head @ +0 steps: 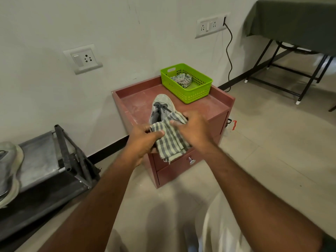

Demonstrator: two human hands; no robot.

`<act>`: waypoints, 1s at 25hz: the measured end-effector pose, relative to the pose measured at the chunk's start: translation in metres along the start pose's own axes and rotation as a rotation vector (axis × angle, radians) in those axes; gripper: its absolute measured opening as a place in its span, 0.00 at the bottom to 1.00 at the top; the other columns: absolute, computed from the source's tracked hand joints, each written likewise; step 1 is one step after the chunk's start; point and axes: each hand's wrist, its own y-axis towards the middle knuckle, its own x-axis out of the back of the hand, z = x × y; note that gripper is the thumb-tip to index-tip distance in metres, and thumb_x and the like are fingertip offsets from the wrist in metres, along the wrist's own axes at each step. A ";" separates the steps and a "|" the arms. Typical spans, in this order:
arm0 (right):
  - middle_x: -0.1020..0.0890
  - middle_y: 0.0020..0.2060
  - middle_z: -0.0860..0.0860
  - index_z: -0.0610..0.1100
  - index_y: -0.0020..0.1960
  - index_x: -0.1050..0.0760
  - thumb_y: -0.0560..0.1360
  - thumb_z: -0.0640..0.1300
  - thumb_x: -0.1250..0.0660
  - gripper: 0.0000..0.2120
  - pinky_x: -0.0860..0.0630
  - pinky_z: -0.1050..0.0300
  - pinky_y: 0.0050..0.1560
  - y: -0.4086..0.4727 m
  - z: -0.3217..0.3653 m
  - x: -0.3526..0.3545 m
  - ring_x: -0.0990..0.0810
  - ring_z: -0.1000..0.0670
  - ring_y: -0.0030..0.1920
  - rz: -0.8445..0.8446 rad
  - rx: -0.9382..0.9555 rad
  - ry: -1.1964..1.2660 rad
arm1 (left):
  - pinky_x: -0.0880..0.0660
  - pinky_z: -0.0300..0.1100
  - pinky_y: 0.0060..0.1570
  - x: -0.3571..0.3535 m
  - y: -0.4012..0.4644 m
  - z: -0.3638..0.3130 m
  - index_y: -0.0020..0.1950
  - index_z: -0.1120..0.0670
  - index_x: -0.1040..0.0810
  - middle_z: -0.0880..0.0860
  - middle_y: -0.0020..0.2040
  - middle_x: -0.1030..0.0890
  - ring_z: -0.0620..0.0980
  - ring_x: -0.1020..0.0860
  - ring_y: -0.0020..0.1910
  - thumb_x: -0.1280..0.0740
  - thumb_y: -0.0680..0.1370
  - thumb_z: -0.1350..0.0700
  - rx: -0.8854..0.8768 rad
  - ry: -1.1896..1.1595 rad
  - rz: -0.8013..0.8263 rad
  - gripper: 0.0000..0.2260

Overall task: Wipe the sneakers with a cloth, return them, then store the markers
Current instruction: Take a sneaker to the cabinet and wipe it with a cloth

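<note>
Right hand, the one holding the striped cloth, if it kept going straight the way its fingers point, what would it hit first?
The right hand points left toward the left hand, so it would likely press the grey-and-white striped cloth against the worn grey sneaker first, then meet that hand. Depth is unclear.

Both bare arms reach forward, hands close together. The left hand (143, 140) is curled, thumb laid across on top — gripping. The right hand (195, 130) is curled too, its fingers (177, 122) pinching inward toward the left.
</note>
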 end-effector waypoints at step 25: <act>0.16 0.39 0.50 0.45 0.48 0.21 0.78 0.41 0.32 0.02 0.21 0.55 0.37 0.050 -0.039 0.007 0.17 0.51 0.34 0.216 -0.621 0.662 | 0.23 0.45 0.46 -0.001 0.057 0.031 0.54 0.45 0.19 0.48 0.52 0.24 0.48 0.23 0.49 0.22 0.64 0.37 -0.411 0.795 -0.170 0.22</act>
